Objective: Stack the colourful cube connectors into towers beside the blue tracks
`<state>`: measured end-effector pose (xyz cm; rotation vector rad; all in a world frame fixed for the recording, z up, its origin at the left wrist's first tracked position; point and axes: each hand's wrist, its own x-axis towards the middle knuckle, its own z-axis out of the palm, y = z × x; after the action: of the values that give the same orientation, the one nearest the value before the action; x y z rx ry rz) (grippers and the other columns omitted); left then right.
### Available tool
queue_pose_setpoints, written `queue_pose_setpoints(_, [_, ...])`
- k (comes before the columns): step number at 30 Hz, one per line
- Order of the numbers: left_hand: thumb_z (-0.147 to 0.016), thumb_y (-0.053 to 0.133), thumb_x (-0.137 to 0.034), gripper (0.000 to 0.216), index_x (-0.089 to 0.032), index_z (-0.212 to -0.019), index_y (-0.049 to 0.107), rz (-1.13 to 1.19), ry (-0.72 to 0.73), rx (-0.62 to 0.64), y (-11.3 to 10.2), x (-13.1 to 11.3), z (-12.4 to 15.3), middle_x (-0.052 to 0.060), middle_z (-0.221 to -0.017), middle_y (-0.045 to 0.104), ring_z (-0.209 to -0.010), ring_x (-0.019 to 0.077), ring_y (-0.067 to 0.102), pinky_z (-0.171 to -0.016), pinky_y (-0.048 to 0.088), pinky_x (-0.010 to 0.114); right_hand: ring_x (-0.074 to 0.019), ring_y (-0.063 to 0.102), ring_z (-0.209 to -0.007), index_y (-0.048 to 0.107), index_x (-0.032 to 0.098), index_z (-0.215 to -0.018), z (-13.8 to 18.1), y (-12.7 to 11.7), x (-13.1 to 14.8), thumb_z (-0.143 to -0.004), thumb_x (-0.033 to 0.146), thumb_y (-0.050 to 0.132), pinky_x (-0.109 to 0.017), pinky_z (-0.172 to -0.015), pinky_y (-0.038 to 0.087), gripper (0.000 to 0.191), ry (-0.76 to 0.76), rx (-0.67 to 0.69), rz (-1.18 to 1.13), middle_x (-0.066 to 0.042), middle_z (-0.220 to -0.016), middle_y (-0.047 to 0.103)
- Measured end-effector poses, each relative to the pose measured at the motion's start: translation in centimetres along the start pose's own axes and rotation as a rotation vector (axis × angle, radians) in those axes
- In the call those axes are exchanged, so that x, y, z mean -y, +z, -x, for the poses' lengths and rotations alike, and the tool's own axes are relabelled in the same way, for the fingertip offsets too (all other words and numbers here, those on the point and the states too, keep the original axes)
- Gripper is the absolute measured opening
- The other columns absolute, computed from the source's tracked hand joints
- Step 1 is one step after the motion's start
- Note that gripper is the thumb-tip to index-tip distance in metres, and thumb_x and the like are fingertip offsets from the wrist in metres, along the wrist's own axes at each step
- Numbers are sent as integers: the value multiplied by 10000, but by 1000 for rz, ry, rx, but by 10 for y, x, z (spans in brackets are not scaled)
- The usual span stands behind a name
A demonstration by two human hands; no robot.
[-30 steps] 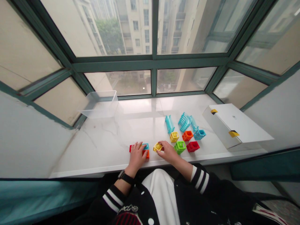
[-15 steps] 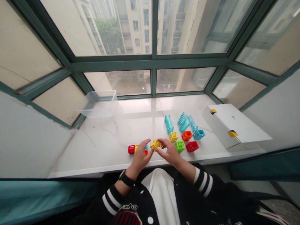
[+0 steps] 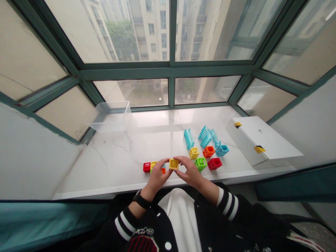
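Between my two hands is a yellow cube block (image 3: pixel 173 164), its hollow square face turned up toward me. My left hand (image 3: pixel 156 174) pinches its left side with thumb and fingers. On the opposite side my right hand (image 3: pixel 191 171) grips it the same way. Partly hidden behind my left hand are joined blocks, among them a red block (image 3: pixel 146 167) and a yellow one (image 3: pixel 153 165). Just right of my right hand stands a green block (image 3: pixel 201 163), with a red block (image 3: pixel 214 163) beside it. Another yellow block (image 3: pixel 194 153) lies behind.
An orange block (image 3: pixel 208 152), a blue block (image 3: pixel 222 150) and light-blue track pieces (image 3: pixel 188 139) lie at the right on the white sill (image 3: pixel 110 168). A clear plastic bin (image 3: pixel 111 120) stands back left. A white box (image 3: pixel 265 140) occupies the right end, and windows rise behind.
The yellow block has been turned between my hands, so its hollow face now points toward me. My left hand's fingers have closed onto its side. The other blocks stay put.
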<state>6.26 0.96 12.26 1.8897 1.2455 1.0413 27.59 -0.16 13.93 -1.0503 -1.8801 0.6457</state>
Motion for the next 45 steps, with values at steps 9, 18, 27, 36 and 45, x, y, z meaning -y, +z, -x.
queue_pose_setpoints(9, [-884,790,-501,405,-219,-1160,694,103,-21,-74,-1,-21,-18,77,-1134,761,-1070,246,720,-1003,571,416,-251,701,-1011,572,286,-1461,-9,-17,13,-990,361,678,-459,-953,618,488,76,-101,-2,-120,-1302,681])
queue_pose_setpoints(18, [-784,875,-542,508,-212,-1130,702,250,42,-6,21,-46,-59,76,-1112,763,-1073,256,714,-1025,561,429,-262,702,-1074,569,306,-1485,-19,-74,13,-963,373,725,-456,-1005,598,549,117,-94,84,-89,-1301,702])
queue_pose_setpoints(27, [-975,676,-500,461,-224,-1340,620,348,86,107,67,-47,-92,110,-1228,753,-1135,234,705,-1036,559,413,-294,693,-1157,596,302,-1463,-12,-126,-16,-944,403,729,-479,-1056,579,545,165,-201,173,-99,-1359,682])
queue_pose_setpoints(36, [-850,792,-261,569,-215,-1387,608,-50,-96,245,121,6,-110,110,-1374,690,-965,206,714,-879,609,376,-276,719,-1076,618,263,-1407,-6,-148,-70,-869,339,744,-501,-1039,588,558,337,-290,191,-108,-1288,706])
queue_pose_setpoints(45, [-831,764,-169,508,-241,-1320,646,-196,-84,339,142,16,-116,50,-1245,753,-952,196,719,-903,565,333,-239,705,-992,635,267,-1389,-19,-141,-86,-823,179,740,-462,-990,580,583,320,-93,278,-88,-1254,706])
